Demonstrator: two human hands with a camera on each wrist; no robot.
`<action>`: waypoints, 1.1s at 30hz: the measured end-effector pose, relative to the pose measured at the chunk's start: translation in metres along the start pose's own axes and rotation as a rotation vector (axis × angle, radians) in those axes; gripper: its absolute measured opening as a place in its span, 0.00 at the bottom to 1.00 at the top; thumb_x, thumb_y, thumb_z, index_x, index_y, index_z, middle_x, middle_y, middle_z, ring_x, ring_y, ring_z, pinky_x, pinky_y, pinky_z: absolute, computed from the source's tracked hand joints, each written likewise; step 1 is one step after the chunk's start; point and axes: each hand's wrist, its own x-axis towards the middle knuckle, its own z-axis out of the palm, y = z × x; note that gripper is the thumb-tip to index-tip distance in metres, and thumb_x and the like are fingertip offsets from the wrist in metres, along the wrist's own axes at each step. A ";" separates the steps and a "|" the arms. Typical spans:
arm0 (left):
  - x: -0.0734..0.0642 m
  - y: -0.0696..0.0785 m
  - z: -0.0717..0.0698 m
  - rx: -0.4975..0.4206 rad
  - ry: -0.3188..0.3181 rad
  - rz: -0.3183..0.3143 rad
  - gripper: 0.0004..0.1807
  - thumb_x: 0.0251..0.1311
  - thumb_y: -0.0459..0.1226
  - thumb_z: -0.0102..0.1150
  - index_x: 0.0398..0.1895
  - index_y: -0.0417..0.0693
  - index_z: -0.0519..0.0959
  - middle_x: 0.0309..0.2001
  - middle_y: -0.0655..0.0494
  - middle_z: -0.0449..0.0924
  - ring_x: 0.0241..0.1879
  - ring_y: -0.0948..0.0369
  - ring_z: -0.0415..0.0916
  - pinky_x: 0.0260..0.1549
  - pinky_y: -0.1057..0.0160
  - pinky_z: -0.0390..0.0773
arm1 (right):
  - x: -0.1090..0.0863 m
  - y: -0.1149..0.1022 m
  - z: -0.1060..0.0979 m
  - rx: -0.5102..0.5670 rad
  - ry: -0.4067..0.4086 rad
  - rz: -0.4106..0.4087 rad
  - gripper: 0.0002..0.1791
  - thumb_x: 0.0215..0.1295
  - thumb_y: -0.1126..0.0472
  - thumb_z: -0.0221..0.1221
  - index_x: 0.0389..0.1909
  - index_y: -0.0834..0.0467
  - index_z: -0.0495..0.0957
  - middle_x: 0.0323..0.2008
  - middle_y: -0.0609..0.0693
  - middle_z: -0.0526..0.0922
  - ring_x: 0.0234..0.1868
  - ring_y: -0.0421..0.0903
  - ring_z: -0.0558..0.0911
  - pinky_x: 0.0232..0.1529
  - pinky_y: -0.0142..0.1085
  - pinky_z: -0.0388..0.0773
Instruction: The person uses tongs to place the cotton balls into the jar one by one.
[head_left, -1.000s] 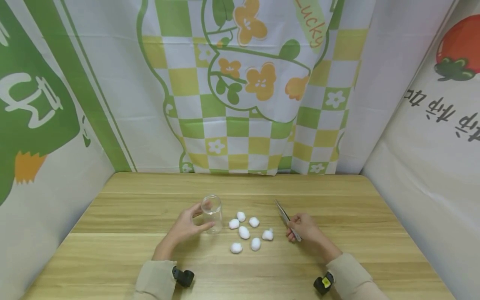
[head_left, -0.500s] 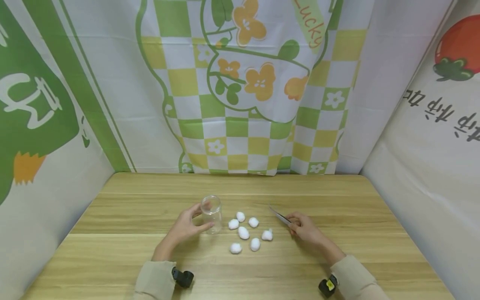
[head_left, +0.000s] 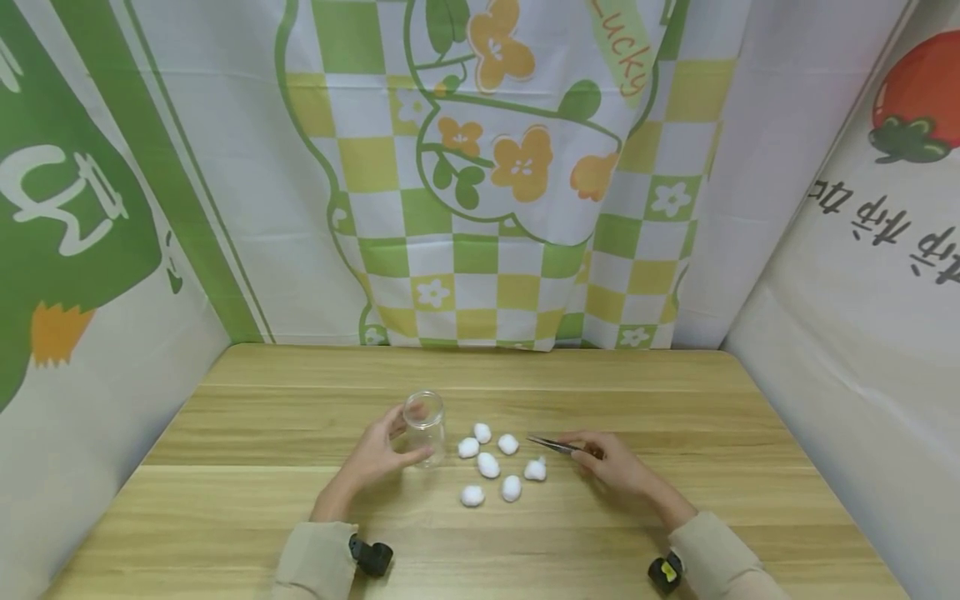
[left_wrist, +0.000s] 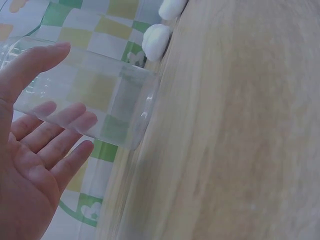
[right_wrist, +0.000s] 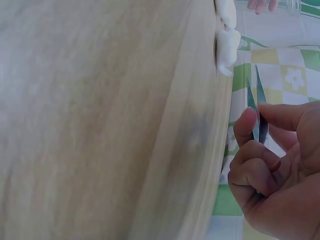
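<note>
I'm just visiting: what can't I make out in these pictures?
Left wrist view: mouth of the clear jar, blocked by the left hand and left edge.
Same view: part of the upper white ball, cut by the top edge.
Right wrist view: back of the tweezers, hidden by the right hand.

A light-brown wood-grain table (head_left: 645, 392) is backed by a white fabric rear hanging (head_left: 476, 248) printed with green-and-yellow checks (head_left: 517, 292) and orange flowers (head_left: 521, 164), and is flanked by a white-and-green fabric left hanging (head_left: 105, 262) and a white fabric right hanging (head_left: 840, 367) printed with a red tomato (head_left: 918, 92)
</note>
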 end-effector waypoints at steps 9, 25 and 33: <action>0.001 -0.004 0.005 -0.052 -0.022 -0.045 0.43 0.53 0.43 0.69 0.70 0.43 0.60 0.66 0.42 0.70 0.69 0.40 0.63 0.71 0.40 0.63 | -0.004 0.001 -0.005 -0.089 -0.057 -0.080 0.18 0.70 0.63 0.52 0.57 0.63 0.76 0.42 0.60 0.83 0.28 0.31 0.67 0.27 0.25 0.69; 0.002 -0.006 0.010 -0.085 -0.038 -0.107 0.38 0.56 0.43 0.67 0.69 0.44 0.63 0.69 0.40 0.66 0.70 0.38 0.62 0.71 0.38 0.61 | -0.011 -0.003 -0.009 -0.203 -0.115 -0.047 0.16 0.69 0.61 0.54 0.55 0.59 0.78 0.30 0.50 0.80 0.26 0.32 0.66 0.25 0.25 0.66; 0.003 -0.006 0.012 -0.123 -0.040 -0.157 0.36 0.57 0.43 0.67 0.68 0.45 0.65 0.69 0.40 0.66 0.70 0.39 0.61 0.72 0.39 0.60 | -0.010 -0.004 -0.006 -0.232 -0.118 -0.050 0.16 0.69 0.59 0.54 0.54 0.57 0.79 0.33 0.47 0.81 0.27 0.31 0.66 0.25 0.25 0.66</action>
